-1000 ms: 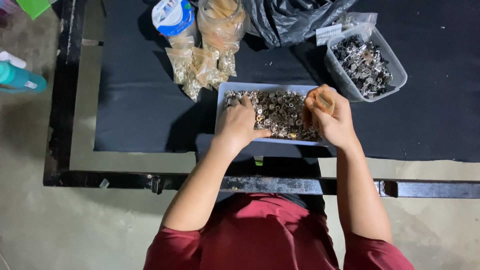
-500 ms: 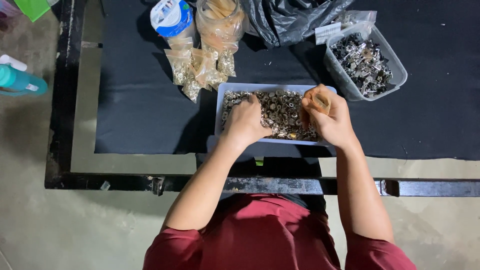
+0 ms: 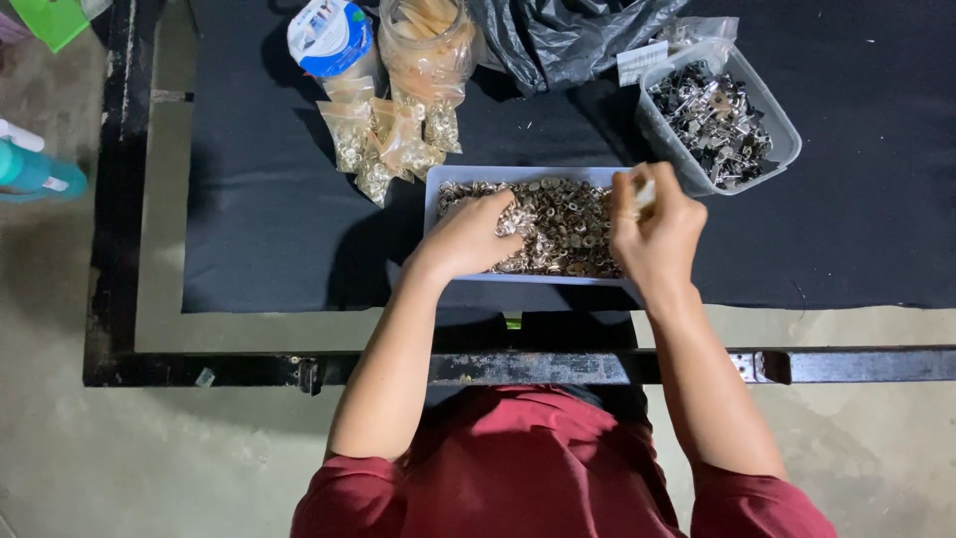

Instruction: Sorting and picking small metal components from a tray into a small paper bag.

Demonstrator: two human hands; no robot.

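Observation:
A shallow white tray (image 3: 434, 181) full of small metal rings sits on the black cloth in front of me. My left hand (image 3: 474, 237) rests in the tray's left half, fingers curled into the pile of rings (image 3: 563, 224). My right hand (image 3: 655, 227) hovers over the tray's right end, closed around a small clear bag (image 3: 643, 191) that shows between thumb and fingers. What the left fingers hold is hidden under the hand.
Several small filled bags (image 3: 383, 144) lie left of the tray, below a clear jar (image 3: 428, 40) and a white-and-blue tub (image 3: 331, 35). A grey bin of metal clips (image 3: 719, 118) stands at right, a black plastic bag (image 3: 568, 35) behind. A teal bottle (image 3: 38, 171) lies on the floor.
My left hand has shifted slightly within the rings. My right hand has tilted, and the small bag shows more between its fingers.

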